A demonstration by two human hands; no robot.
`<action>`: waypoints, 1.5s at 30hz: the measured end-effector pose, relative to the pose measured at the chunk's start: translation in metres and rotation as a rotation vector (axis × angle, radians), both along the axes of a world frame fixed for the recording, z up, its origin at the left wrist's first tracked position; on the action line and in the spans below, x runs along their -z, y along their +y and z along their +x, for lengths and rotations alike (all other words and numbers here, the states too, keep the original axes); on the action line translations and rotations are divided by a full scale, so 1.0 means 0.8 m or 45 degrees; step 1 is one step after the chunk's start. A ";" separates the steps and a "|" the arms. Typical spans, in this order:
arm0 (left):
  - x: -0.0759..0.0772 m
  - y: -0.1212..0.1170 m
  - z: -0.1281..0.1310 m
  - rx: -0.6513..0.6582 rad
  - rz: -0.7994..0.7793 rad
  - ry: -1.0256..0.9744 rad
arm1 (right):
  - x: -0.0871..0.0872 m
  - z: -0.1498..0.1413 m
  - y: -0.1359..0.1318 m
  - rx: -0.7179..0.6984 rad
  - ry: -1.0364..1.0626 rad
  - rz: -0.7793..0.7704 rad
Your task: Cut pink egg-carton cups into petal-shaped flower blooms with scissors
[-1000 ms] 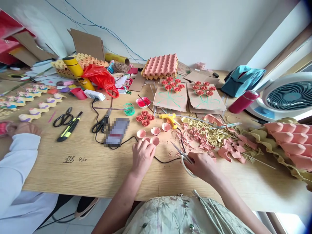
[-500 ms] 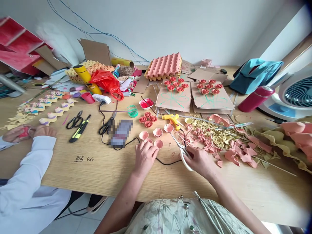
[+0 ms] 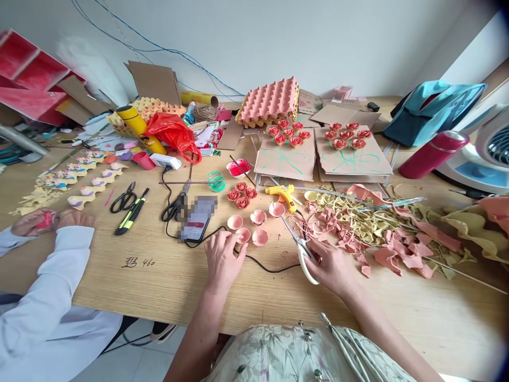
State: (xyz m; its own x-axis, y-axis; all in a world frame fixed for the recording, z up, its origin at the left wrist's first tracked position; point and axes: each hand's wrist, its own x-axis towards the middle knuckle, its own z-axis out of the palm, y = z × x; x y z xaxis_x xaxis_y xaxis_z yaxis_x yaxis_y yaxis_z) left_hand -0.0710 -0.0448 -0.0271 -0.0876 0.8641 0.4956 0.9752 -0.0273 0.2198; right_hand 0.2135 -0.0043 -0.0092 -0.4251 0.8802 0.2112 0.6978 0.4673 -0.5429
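My left hand (image 3: 223, 260) is over the table with thumb and fingers apart. Its fingertips reach the near edge of a pink egg-carton cup (image 3: 243, 235); whether they touch it I cannot tell. Around it stand another pink cup (image 3: 260, 237), one farther back (image 3: 235, 222), a petalled cup (image 3: 258, 217) and a cup (image 3: 277, 210) by the scissor tips. White-handled scissors (image 3: 305, 260) are in my right hand (image 3: 328, 263), blades pointing forward and left. Behind the cups sit several red carton roses (image 3: 242, 195).
A yellow glue gun (image 3: 283, 194) lies behind, its black cord running across the table. Carton scraps (image 3: 369, 223) heap at the right. A phone (image 3: 199, 218), black scissors (image 3: 124, 199) and a cutter (image 3: 132, 211) lie left. Another person's hands (image 3: 71, 218) work at far left.
My left hand has drawn back and left from the nearest right cup, and its fingers have spread. The right hand still holds the scissors. The view has shifted slightly.
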 end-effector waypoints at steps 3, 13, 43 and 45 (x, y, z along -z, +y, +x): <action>0.000 0.001 0.003 0.019 0.003 0.005 | 0.002 -0.002 -0.001 -0.029 -0.016 0.033; -0.009 0.000 0.002 0.111 0.170 -0.557 | 0.007 -0.003 -0.003 -0.059 0.080 0.018; -0.060 0.066 0.115 0.127 -0.419 -3.262 | -0.001 -0.024 -0.015 -0.253 0.768 -0.752; -0.060 0.065 0.116 0.172 -0.425 -3.258 | -0.002 -0.024 -0.014 -0.259 0.754 -0.708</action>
